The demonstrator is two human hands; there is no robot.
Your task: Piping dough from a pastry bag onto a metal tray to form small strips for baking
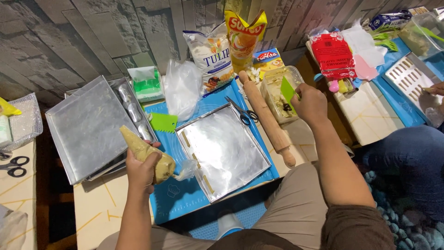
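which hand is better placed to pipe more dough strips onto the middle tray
Left, probably. The left hand already grips the piping bag beside the tray; the right hand holds a green scraper at the dough tub.

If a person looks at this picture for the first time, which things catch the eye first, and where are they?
The shiny metal baking tray in the middle, on the blue mat, stands out, with a few strips of dough along its left edge. Just left of it, the left hand holds a filled piping bag. Farther right, the right hand holds a green scraper over a plastic container, beside the wooden rolling pin.
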